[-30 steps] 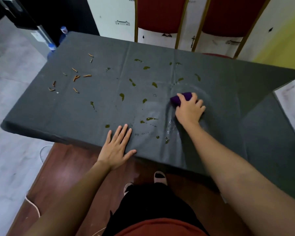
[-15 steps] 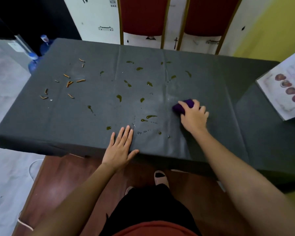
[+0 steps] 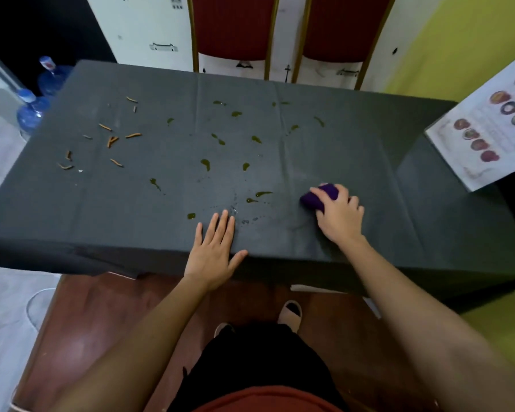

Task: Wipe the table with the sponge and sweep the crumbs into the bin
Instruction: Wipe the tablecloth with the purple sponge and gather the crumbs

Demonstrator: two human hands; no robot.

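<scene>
A dark grey cloth covers the table [image 3: 354, 162]. My right hand [image 3: 341, 217] presses a purple sponge [image 3: 318, 197] onto it, right of centre near the front. My left hand [image 3: 213, 251] lies flat at the front edge with its fingers spread and nothing in it. Several green liquid spots [image 3: 205, 164] dot the middle of the cloth. Orange crumbs [image 3: 112, 141] lie scattered at the far left. No bin is in view.
Two red chairs [image 3: 235, 28] stand behind the table. A printed sheet with food pictures [image 3: 488, 135] rests at the right end. Blue water bottles [image 3: 32, 111] stand on the floor at the far left. My feet are under the front edge.
My right hand has drawn the sponge toward the front edge and slightly right. The green spots near the front right are gone. My left hand stays put.
</scene>
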